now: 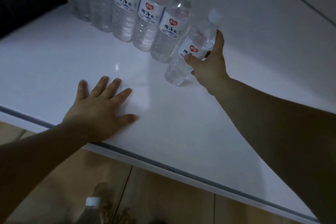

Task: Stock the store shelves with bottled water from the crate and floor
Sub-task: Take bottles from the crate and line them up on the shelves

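Glossy shelf (163, 114), clear plastic bottles (123, 23)
The shelf top is smooth and reflective; bottle walls are ribbed; the floor (163, 192) looks like matt wood.

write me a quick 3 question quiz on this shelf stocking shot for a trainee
1. True or false: the left hand rests flat on the shelf and holds nothing.
2. From the row of bottles, the right hand grips: A) a middle one B) the end bottle nearest the camera C) none at all
3. Fill in: the blurred floor bottle at the bottom of the picture has a white ___.
Key: 1 true; 2 B; 3 cap.
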A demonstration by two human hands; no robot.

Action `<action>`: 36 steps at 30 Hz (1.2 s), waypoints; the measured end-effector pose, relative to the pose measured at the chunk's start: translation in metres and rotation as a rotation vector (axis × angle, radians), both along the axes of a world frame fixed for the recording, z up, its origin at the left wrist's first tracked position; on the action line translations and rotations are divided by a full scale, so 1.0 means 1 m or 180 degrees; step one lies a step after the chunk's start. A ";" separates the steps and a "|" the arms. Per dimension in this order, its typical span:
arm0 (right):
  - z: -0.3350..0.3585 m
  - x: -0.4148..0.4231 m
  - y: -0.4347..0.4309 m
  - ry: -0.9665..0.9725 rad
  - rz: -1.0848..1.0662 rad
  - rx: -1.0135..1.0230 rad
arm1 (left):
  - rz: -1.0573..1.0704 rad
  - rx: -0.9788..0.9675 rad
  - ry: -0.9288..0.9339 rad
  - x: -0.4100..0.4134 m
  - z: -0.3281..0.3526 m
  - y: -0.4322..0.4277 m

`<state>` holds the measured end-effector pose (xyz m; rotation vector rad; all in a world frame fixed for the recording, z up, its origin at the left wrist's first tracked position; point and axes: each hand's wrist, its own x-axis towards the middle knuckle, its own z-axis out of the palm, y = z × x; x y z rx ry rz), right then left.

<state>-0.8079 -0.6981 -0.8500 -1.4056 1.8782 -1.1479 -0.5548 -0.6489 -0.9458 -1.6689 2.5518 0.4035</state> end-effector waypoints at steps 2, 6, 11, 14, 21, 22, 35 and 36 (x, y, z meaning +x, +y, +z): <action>-0.001 -0.001 -0.008 0.0007 -0.0009 -0.0009 | 0.0004 -0.0013 0.0008 0.000 -0.001 0.000; -0.002 -0.004 -0.020 0.0083 -0.0025 0.0019 | 0.0032 -0.0049 0.0051 0.001 -0.003 -0.001; -0.002 -0.007 -0.029 0.0178 -0.0060 0.0040 | 0.0012 -0.0061 0.0071 0.002 -0.003 -0.001; -0.003 -0.007 -0.033 0.0210 -0.0085 0.0018 | 0.0005 -0.0058 0.0085 0.002 -0.002 0.000; -0.002 -0.011 -0.038 0.0483 -0.0191 -0.0085 | -0.0013 -0.0018 0.0134 0.002 0.000 0.000; -0.002 -0.010 -0.038 0.0508 -0.0213 -0.0081 | -0.0017 -0.0023 0.0146 0.002 0.000 0.000; 0.006 -0.016 -0.051 0.0899 -0.0306 0.0154 | -0.0014 0.0007 0.0142 0.001 -0.002 -0.001; 0.004 -0.016 -0.052 0.0892 -0.0348 0.0145 | -0.0013 0.0008 0.0134 0.001 -0.002 -0.001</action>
